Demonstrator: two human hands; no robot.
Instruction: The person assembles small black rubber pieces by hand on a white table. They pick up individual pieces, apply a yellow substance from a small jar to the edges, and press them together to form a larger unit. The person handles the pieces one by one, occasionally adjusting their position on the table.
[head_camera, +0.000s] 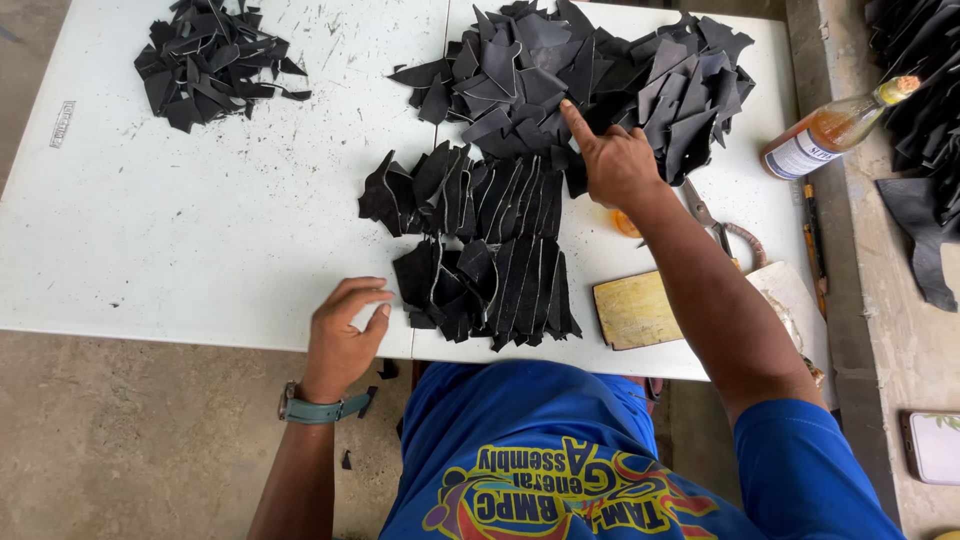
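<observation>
While left hand (345, 325) rests open, right hand (615, 160) grips nothing, fingering black pile (600, 75).

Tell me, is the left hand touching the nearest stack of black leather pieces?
Apart. The head view shows white table between the left hand and the near stack of black pieces.

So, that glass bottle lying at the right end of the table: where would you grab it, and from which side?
Grip the glass bottle around its wide labelled body, coming down from above. It lies on its side, neck slanting up to the right, so the body is the broadest, most exposed part. The right hand is nearest, over the black leather pile.
</observation>
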